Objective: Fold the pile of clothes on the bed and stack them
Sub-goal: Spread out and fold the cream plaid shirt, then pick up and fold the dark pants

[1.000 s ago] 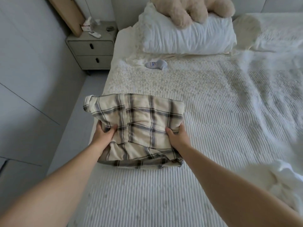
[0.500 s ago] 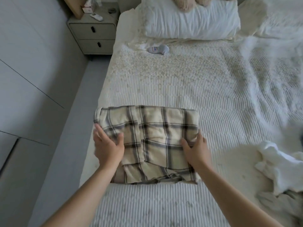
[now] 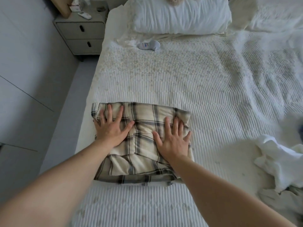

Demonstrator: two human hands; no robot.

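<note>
Plainly both hands lie flat, with fingers straight and spread, gripping nothing. The left hand (image 3: 111, 128) presses palm-down on the far left part of the folded plaid shirt (image 3: 144, 145), its fingertips reaching almost to the far edge. The right hand (image 3: 173, 140) presses in the same way on the right part, its outer fingers close to the right edge. Neither thumb curls under the cloth.

The shirt lies as a compact rectangle of several layers near the left side of the bed (image 3: 180, 82), on the ribbed white bedspread. Its lower layers stick out a little toward the person at the near edge, where the fold is less tidy.

The step in hand looks like the last one for this garment: flattening and smoothing the finished fold so that it keeps its shape. It seems to be the first piece of the stack, since no other folded garment shows beside it.

At the right, well apart from the shirt, a heap of unfolded white clothes (image 3: 275, 161) waits, with something greyish at its near edge. A small grey sock (image 3: 148, 45) lies just before the white pillow (image 3: 180, 15), and a nightstand (image 3: 82, 31) stands by the bed's left side.

The next move probably calls for lifting the palms without dragging the layers, then reaching right for one piece of the heap and spreading it on open bedspread.
</note>
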